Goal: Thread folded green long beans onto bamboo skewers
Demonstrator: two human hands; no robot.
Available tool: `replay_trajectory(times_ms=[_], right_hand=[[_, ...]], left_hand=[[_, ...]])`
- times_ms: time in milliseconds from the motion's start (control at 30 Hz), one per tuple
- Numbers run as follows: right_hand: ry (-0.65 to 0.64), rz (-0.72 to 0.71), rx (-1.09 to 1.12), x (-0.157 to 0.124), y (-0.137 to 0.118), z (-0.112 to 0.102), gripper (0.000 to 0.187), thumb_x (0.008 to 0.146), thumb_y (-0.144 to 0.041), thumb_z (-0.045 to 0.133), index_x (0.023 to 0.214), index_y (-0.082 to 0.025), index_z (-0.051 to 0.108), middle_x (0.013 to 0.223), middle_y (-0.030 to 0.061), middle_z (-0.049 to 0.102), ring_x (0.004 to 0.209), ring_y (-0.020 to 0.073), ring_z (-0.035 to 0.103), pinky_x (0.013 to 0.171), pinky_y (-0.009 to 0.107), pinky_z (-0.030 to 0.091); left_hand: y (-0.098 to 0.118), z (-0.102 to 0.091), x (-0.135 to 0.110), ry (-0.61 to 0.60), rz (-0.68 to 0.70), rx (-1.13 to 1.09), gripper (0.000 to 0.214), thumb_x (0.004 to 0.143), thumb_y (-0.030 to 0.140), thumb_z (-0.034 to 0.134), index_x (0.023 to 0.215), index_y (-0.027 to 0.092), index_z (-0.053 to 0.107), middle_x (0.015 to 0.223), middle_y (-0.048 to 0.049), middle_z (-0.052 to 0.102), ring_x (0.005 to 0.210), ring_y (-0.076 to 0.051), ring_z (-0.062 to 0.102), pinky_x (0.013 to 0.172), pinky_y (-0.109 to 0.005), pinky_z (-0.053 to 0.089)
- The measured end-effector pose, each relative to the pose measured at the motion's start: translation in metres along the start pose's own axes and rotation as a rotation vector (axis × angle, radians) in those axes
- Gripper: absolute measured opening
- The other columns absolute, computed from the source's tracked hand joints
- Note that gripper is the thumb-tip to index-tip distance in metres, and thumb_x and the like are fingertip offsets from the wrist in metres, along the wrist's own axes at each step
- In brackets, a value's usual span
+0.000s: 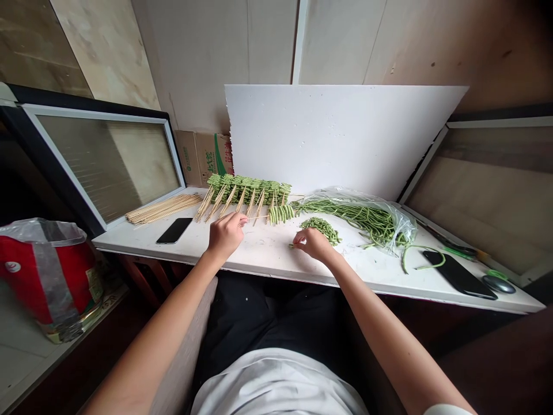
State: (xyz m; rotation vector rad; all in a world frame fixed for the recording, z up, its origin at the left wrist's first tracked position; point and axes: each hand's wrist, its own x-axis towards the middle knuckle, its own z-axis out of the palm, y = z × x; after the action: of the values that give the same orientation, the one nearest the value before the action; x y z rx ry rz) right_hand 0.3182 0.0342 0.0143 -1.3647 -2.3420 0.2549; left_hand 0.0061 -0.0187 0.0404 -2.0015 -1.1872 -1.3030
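Note:
My left hand [226, 235] is closed on the bare end of a wooden skewer [258, 218]. Several cut green bean pieces [280, 214] are threaded side by side on its right part. Lower and to the right, my right hand [314, 243] pinches a short green bean piece [292, 246] just above the table. A pile of cut bean pieces [322, 226] lies right behind that hand. Finished-looking bean skewers [248, 189] are stacked at the back, their bare stick ends pointing toward me.
Loose skewers [164, 208] and a phone [174, 230] lie on the left of the white table [259, 253]. Long beans [354, 216] spill from a clear plastic bag [404, 227] on the right. Beyond them are a second dark phone [458, 275] and a mouse-like object [498, 283].

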Motion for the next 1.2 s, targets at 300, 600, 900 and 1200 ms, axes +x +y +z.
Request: replay_trajectory(times_ms=[300,600,900,1200], right_hand=[[0.218,-0.099,0.16,0.004,0.01,-0.013,0.019,0.096,-0.019,0.069,0.109,-0.019,0.083,0.104,0.0129,0.079,0.089,0.0263,0.074,0.081,0.038,0.059],[0.308,-0.021,0.613,0.006,0.021,-0.035,0.034,0.088,-0.056,0.076,0.096,-0.022,0.079,0.112,0.0127,0.078,0.102,0.0296,0.071,0.088,0.045,0.06],[0.161,0.107,1.323,0.002,0.001,-0.038,0.043,0.069,-0.051,0.094,0.098,-0.026,0.076,0.096,0.0021,0.075,0.097,0.0188,0.071,0.088,0.03,0.058],[0.122,0.067,1.444,-0.001,-0.012,-0.039,0.038,0.081,-0.055,0.086,0.105,-0.027,0.077,0.13,0.0061,0.075,0.128,0.0258,0.068,0.084,0.029,0.058]], left_hand=[[-0.001,0.0,0.0,0.019,0.001,0.01,0.039,0.074,-0.007,0.048,0.091,0.019,0.071,0.085,-0.0012,0.081,0.08,-0.02,0.079,0.065,-0.027,0.055],[0.001,0.001,-0.001,0.033,0.034,0.008,0.039,0.076,-0.008,0.048,0.091,0.02,0.07,0.084,-0.0008,0.081,0.08,-0.02,0.079,0.066,-0.028,0.056],[0.004,-0.001,0.001,0.063,0.048,-0.002,0.038,0.077,-0.008,0.048,0.091,0.02,0.071,0.082,-0.0007,0.08,0.079,-0.02,0.078,0.065,-0.028,0.054],[0.008,-0.003,0.003,0.08,0.064,-0.002,0.038,0.079,-0.007,0.048,0.091,0.02,0.072,0.082,-0.0006,0.08,0.078,-0.02,0.078,0.065,-0.027,0.055]])
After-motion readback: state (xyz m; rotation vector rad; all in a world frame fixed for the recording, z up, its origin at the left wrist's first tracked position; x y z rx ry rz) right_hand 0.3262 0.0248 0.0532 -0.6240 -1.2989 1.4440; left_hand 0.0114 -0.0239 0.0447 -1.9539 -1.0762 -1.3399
